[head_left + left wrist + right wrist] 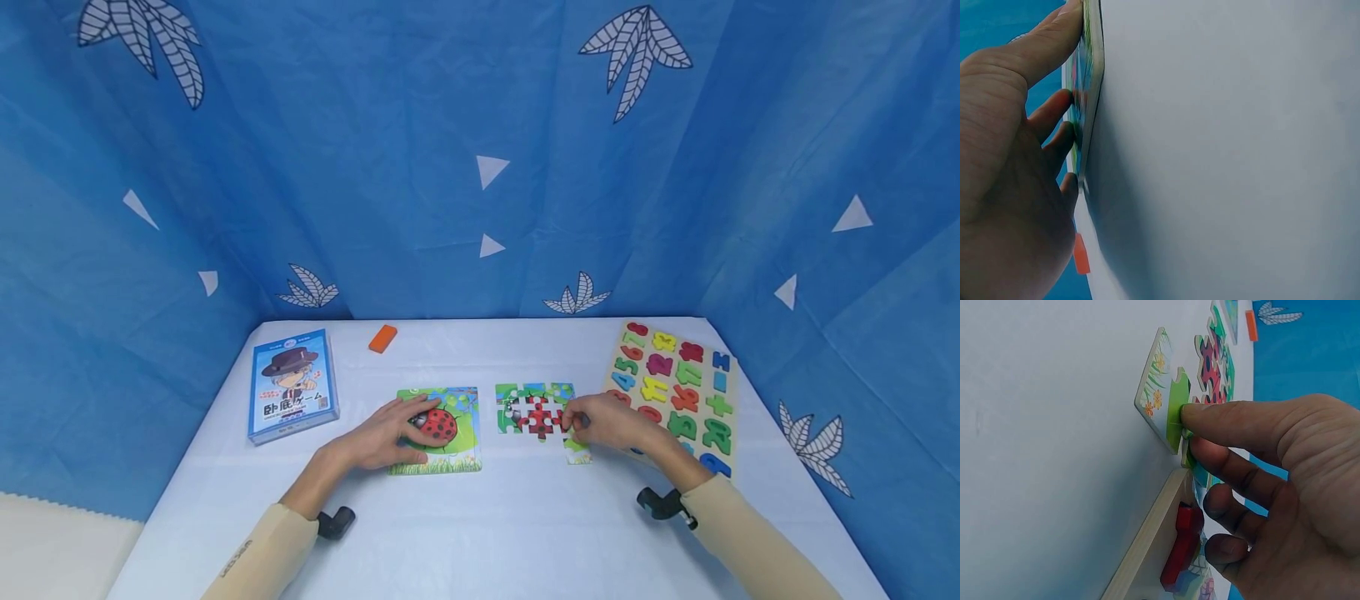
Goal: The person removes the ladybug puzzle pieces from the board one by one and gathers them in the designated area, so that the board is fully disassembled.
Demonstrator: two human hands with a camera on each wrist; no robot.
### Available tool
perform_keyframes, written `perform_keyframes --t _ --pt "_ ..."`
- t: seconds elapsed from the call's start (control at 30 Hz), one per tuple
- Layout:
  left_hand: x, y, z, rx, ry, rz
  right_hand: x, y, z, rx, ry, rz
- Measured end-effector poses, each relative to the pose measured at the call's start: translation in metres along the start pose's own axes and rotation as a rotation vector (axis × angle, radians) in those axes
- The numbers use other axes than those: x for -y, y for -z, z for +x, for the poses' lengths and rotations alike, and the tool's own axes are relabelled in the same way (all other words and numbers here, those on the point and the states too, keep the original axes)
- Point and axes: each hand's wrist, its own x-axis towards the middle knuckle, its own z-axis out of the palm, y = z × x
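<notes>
My left hand (pixel 384 437) rests with spread fingers on a square ladybug picture board (pixel 468 406). In the left wrist view the thumb (pixel 1054 40) and fingertips lie over the board's face. To the right is a partly joined ladybug jigsaw (pixel 537 408) with gaps along its lower side. My right hand (pixel 611 423) is at its right edge, thumb and index finger pinching a small green jigsaw piece, mostly hidden by the fingertips. Just below lies a corner piece (pixel 1159 394) with grass and orange flowers. The other right fingers are curled loosely.
A wooden number board (pixel 678 379) with coloured digits lies right of the jigsaw, partly under my right forearm. A blue game box (pixel 292 387) is on the left. An orange block (pixel 383 338) lies at the back. Blue curtains (pixel 420 167) surround the white table (pixel 480 533).
</notes>
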Motion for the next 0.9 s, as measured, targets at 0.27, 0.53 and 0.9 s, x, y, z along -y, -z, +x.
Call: perform_keyframes --t 0.27,0.53,0.9 --pt "-0.001 0.000 0.000 0.001 0.003 0.003 0.000 -0.001 0.001 0.003 -0.007 -0.007" --pt "-0.002 0.002 0.000 0.012 0.002 0.010 0.002 0.000 0.000 0.001 -0.004 -0.024" --pt "-0.005 0.006 -0.002 0.049 0.035 0.006 0.015 -0.008 0.011 -0.008 0.072 0.038"
